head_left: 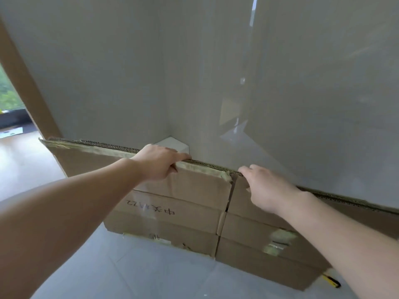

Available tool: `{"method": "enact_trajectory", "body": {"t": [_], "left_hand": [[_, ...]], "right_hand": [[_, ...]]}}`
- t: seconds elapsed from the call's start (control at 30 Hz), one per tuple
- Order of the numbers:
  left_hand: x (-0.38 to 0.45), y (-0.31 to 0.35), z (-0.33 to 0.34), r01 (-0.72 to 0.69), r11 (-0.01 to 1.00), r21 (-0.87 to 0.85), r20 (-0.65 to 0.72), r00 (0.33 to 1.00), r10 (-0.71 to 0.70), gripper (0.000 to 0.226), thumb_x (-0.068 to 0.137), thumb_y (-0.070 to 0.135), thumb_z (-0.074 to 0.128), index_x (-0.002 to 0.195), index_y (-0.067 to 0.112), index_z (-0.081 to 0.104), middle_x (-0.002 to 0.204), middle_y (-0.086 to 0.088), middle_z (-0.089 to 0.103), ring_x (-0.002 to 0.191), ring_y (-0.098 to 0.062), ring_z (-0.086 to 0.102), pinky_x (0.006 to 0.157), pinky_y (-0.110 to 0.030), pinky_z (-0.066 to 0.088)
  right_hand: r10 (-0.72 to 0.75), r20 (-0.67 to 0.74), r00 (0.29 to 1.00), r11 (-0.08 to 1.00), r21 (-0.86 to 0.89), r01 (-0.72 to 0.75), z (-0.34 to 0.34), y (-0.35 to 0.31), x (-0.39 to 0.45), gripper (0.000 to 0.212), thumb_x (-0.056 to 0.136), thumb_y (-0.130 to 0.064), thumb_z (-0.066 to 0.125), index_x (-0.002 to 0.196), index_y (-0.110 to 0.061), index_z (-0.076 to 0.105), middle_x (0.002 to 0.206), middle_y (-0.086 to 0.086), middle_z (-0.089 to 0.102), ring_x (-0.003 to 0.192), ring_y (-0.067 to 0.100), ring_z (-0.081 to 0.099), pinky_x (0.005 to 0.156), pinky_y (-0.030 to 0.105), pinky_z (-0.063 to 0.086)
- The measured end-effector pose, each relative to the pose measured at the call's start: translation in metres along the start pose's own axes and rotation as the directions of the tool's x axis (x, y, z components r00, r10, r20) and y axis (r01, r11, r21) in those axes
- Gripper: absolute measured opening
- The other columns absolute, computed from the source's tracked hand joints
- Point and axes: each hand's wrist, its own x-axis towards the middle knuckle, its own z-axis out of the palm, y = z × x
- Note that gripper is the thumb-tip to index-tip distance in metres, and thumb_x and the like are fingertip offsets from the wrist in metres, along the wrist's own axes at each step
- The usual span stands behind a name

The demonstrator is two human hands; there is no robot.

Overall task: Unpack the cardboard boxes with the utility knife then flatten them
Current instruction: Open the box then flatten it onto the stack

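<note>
A large cardboard box (179, 203) stands on the pale tiled floor (151, 275) in front of the person, brown, with handwriting on one fold, torn yellowish tape along its edges and glossy grey inner walls rising behind the near rim. The left hand (158, 161) grasps that corrugated top edge, fingers curled over it and thumb on the outer face. Just past it a small white block (172, 144) sits in the box's far corner. The right hand (266, 188) grips the same edge further along, fingers hooked over the rim. Low on the right, a yellow utility knife (331, 281) lies on the floor beside the box, partly hidden by the right forearm.
</note>
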Motion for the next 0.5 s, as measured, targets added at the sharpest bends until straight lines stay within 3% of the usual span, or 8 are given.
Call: {"method": "enact_trajectory", "body": {"t": [0.17, 0.33, 0.5], "left_hand": [[-0.012, -0.033, -0.184, 0.115, 0.993, -0.008, 0.057, 0.992, -0.115, 0.049, 0.092, 0.033, 0.055, 0.136, 0.046, 0.037, 0.108, 0.012, 0.066, 0.101, -0.018, 0.060, 0.073, -0.029, 0.042], [-0.032, -0.064, -0.355, 0.274, 0.960, -0.057, 0.049, 0.961, -0.271, 0.050, 0.090, 0.031, 0.057, 0.133, 0.049, 0.039, 0.103, 0.012, 0.067, 0.099, -0.018, 0.059, 0.069, -0.027, 0.034], [-0.056, -0.094, -0.459, 0.357, 0.934, -0.008, 0.000, 0.934, -0.357, 0.053, 0.089, 0.036, 0.060, 0.136, 0.047, 0.039, 0.111, 0.008, 0.066, 0.107, -0.020, 0.057, 0.075, -0.029, 0.035]], "right_hand": [[-0.112, 0.044, 0.993, 0.991, -0.066, 0.115, -0.183, 0.000, 0.025, 0.032, 0.090, -0.007, 0.048, 0.120, -0.019, 0.046, 0.110, 0.001, 0.057, 0.100, 0.030, 0.060, 0.071, 0.035, 0.042], [-0.233, 0.063, 0.970, 0.972, -0.030, 0.235, -0.363, -0.009, 0.050, 0.024, 0.090, -0.010, 0.049, 0.111, -0.021, 0.049, 0.107, 0.000, 0.060, 0.096, 0.029, 0.059, 0.080, 0.041, 0.050], [-0.364, 0.066, 0.929, 0.931, 0.003, 0.365, -0.471, -0.028, 0.085, 0.024, 0.090, -0.021, 0.058, 0.111, -0.028, 0.052, 0.111, -0.003, 0.062, 0.102, 0.024, 0.058, 0.083, 0.039, 0.049]]}}
